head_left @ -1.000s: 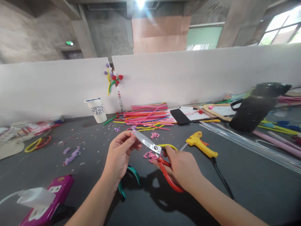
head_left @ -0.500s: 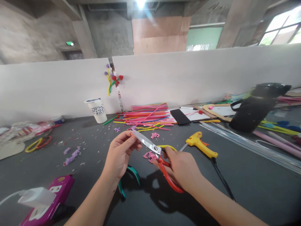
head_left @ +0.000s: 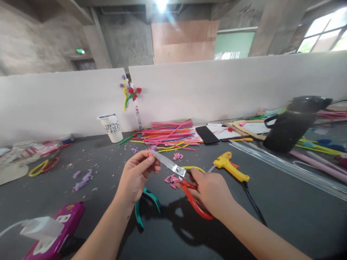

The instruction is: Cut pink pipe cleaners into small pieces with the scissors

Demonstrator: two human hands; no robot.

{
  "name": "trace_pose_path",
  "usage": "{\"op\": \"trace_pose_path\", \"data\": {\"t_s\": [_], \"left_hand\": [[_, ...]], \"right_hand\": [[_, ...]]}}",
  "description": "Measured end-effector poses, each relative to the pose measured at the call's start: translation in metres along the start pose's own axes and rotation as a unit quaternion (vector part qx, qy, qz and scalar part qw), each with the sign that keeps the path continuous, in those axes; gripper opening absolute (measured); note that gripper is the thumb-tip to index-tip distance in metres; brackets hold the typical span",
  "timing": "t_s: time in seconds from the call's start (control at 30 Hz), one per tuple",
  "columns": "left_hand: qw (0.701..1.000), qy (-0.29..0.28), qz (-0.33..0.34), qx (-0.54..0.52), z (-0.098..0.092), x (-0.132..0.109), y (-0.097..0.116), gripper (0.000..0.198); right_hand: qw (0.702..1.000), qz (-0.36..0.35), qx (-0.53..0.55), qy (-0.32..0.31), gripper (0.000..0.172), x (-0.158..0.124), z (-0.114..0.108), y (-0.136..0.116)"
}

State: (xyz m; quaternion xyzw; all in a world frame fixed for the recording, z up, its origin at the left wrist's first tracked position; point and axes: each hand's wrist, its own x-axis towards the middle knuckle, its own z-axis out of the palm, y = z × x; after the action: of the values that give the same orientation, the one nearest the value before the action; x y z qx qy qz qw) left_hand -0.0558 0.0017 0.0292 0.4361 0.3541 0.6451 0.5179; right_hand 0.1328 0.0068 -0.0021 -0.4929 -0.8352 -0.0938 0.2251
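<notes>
My right hand (head_left: 214, 191) is closed round the red handles of a pair of scissors (head_left: 169, 164), their blades pointing up and left. Close to the blade tips, my left hand (head_left: 138, 173) pinches a small purple fuzzy piece (head_left: 153, 148), mostly hidden by the fingers. Short pink pipe cleaner pieces (head_left: 172, 180) lie on the dark table below the scissors, with another few pink bits (head_left: 178, 156) just beyond. Teal-handled pliers (head_left: 153, 198) rest beside my left wrist, their jaws out of sight.
A yellow glue gun (head_left: 231, 167) with a black cord lies to the right. Behind are a pile of pipe cleaners (head_left: 168, 135), a phone (head_left: 206, 134) and a white cup (head_left: 112, 128). A black jug (head_left: 292, 124) stands right; a purple power strip (head_left: 65, 220) lies front left.
The view has shifted slightly. Both hands stay in nearly the same pose, with the scissor blades still up against the left fingertips.
</notes>
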Motion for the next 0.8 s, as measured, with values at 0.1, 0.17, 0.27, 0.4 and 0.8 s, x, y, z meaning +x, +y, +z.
{"op": "trace_pose_path", "data": {"t_s": [0.1,0.17,0.27,0.4,0.8], "left_hand": [[1.0,-0.002,-0.009,0.003,0.0011,0.0001,0.0,0.004],[1.0,-0.009,-0.017,0.001,0.0022,0.0001,-0.0006,0.004],[0.999,-0.025,-0.037,0.0,0.0034,-0.0001,-0.0017,0.004],[0.998,-0.033,-0.053,-0.002,0.0041,-0.0013,-0.002,0.004],[0.995,-0.049,-0.067,-0.052,0.0033,-0.003,0.0002,0.002]], "right_hand": [[0.996,0.043,0.068,-0.031,0.031,0.0015,-0.0032,-0.0003],[0.992,0.06,0.097,-0.048,0.03,0.0025,-0.0048,-0.0007],[0.991,0.06,0.105,-0.063,0.029,0.0038,-0.0063,-0.0008],[0.987,0.054,0.117,-0.095,0.029,0.0039,-0.0071,-0.0003],[0.987,0.035,0.126,-0.09,0.029,0.0013,-0.0051,-0.0049]]}}
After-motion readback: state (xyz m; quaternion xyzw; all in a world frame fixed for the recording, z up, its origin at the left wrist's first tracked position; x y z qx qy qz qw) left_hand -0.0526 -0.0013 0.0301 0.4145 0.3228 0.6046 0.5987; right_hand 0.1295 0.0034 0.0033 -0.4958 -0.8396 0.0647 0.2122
